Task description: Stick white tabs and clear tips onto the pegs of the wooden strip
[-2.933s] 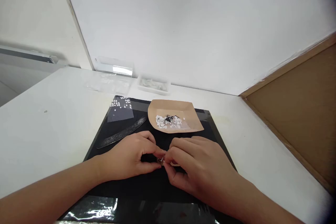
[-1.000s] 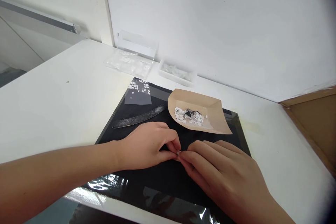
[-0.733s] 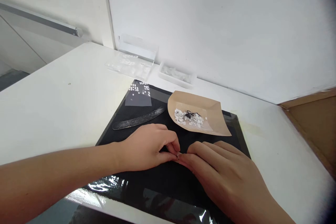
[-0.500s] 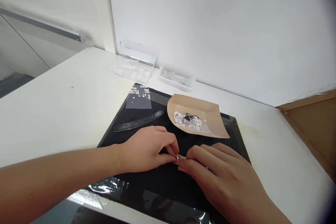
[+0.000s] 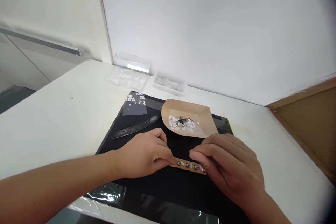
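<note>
A narrow tan strip (image 5: 188,165) set with small round parts lies on the black mat (image 5: 168,189) between my hands. My left hand (image 5: 143,154) pinches the strip's left end with thumb and fingers. My right hand (image 5: 231,168) holds its right end, fingers curled over it. Behind them sits a tan paper tray (image 5: 187,122) holding several small white pieces and a black bit.
A long dark flat tool (image 5: 135,130) and a clear sheet with white squares (image 5: 135,104) lie on the mat's far left. Clear plastic trays (image 5: 169,84) stand against the white wall. A brown board (image 5: 307,126) borders the white table (image 5: 60,119) at right.
My hands have drawn apart, uncovering the tan strip that was hidden under my fingers. The right hand slid to the strip's right end. The view shifted slightly.
</note>
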Demonstrator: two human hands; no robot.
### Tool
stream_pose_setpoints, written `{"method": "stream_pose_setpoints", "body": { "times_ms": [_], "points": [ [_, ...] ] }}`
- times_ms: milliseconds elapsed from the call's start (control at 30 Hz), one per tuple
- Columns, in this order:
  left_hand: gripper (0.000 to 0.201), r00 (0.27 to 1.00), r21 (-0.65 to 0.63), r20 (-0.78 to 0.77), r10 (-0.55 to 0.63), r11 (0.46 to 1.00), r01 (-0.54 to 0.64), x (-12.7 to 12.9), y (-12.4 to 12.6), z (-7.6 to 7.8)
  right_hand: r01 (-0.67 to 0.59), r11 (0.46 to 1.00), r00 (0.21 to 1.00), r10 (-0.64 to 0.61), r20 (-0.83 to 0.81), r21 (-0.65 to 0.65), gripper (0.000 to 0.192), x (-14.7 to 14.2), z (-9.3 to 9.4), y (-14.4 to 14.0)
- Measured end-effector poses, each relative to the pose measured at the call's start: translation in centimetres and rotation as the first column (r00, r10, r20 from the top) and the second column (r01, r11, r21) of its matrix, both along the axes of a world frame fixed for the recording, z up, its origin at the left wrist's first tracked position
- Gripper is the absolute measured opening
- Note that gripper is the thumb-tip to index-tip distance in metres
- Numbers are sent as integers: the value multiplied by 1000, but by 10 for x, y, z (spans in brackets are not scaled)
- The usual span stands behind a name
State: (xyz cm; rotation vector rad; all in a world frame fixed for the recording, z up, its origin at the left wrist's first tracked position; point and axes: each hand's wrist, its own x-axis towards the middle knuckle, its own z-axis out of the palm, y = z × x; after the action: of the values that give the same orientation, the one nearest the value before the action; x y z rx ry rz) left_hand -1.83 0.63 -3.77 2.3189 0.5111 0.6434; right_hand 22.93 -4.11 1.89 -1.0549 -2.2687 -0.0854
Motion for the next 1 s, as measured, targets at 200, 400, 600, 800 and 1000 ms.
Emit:
{"method": "stream_pose_setpoints", "body": {
  "times_ms": [200,400,600,800,1000],
  "points": [
    [15,1000,95,13,-21,995,19,1,0,1,86,992,995,-81,-59,95,18,3,-5,3],
    [9,1000,83,21,13,996,-14,2,0,0,102,990,990,-90,-111,100,20,4,-10,7],
    [13,1000,47,-12,17,999,-16,1,-2,3,104,991,988,-94,-119,80,23,3,-12,9],
    [11,1000,91,-27,9,996,-6,1,-4,2,119,989,987,-108,-115,91,25,4,-15,9],
    [11,999,174,-47,-8,985,16,0,-2,1,123,990,988,-115,-101,74,26,4,-16,9]
  ]
}}
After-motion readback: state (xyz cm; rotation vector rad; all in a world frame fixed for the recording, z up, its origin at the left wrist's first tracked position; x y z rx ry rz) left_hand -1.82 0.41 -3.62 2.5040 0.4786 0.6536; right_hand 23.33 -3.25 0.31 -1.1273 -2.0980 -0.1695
